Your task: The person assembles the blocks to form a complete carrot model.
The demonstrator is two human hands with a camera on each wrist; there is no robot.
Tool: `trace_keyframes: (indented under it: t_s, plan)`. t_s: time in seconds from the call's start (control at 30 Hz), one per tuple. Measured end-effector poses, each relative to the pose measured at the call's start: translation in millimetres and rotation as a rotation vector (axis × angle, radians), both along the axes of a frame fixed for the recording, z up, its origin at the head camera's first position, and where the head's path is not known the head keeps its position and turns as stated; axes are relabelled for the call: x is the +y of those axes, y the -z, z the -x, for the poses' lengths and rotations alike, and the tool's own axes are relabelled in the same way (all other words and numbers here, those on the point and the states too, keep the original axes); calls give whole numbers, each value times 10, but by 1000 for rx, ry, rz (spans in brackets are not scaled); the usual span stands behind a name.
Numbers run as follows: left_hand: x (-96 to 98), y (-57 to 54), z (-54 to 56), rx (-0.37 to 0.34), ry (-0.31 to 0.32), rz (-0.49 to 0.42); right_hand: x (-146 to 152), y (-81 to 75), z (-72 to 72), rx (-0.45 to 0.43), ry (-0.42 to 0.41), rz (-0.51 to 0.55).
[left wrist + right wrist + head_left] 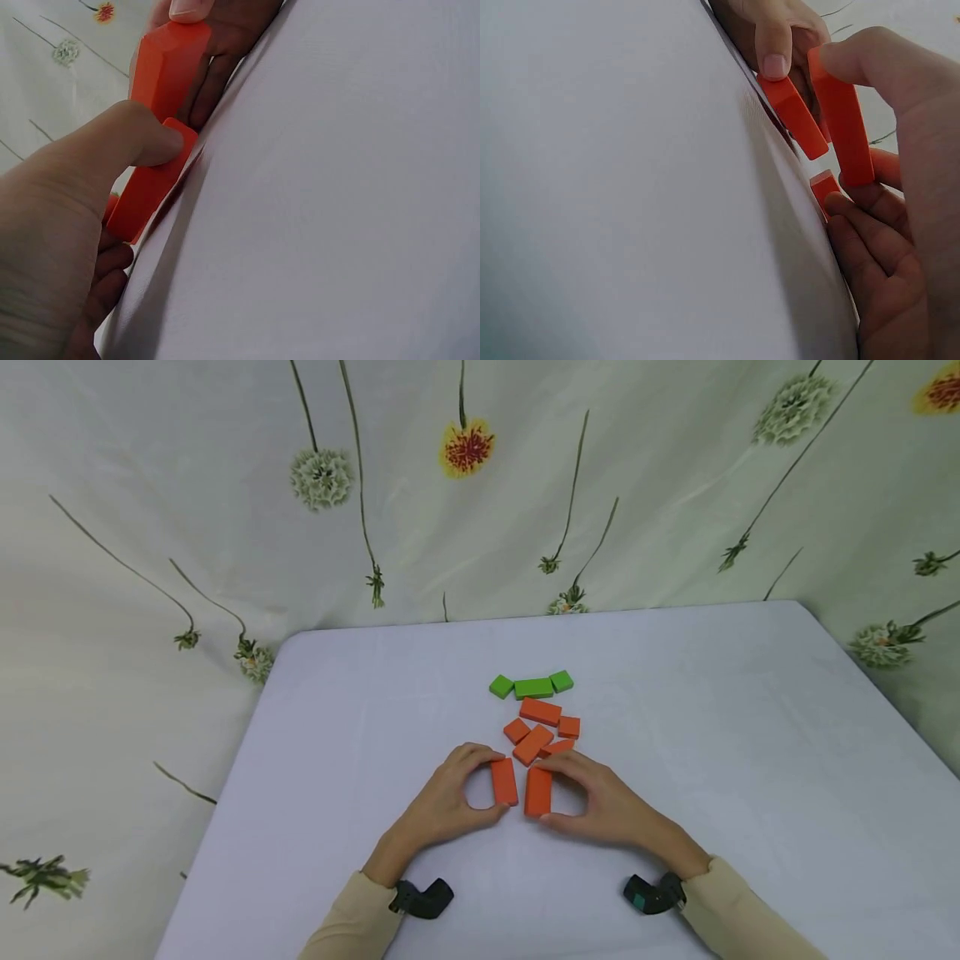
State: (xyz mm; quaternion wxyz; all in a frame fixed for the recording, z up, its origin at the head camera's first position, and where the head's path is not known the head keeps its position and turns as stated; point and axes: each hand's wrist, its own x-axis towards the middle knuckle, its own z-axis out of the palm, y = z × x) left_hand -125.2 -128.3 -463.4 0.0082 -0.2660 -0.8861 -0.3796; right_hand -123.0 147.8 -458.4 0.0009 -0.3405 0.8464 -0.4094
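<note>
Between thumb and fingers my left hand [459, 793] pinches an orange rectangular block [505, 782] by its two ends. My right hand [600, 793] holds a second orange rectangular block [538, 792] the same way, a small gap to the right of the first. In the right wrist view the right block [844, 120] stands higher off the cloth than the left one [795, 116]. Just beyond the fingertips lie several loose orange blocks [533, 744], long and short, one of them [557, 748] partly hidden by the right hand's fingers.
Behind the orange blocks, a long green block [533, 688] sits between two small green blocks, one at the left [502, 686] and one at the right [562, 681]. All rest on a white-covered table [360, 710]. A flower-patterned cloth [225, 460] hangs behind it.
</note>
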Motion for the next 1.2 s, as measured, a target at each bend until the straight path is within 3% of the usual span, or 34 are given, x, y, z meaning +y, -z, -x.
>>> trace_keyframes:
  t_s: [0.2, 0.6, 1.0, 1.2]
  plan:
    - [-8, 1, -8, -3, 6, 12, -46, 34, 65, -23, -5, -45]
    - [-29, 4, -29, 42, 2, 24, -79, -22, 49, -22, 57, -143]
    - [-41, 59, -38, 78, 21, 11, -69, 64, 71, 81, 34, -108]
    - [-25, 62, -29, 106, 38, 30, -65, 66, 79, 72, 13, -108]
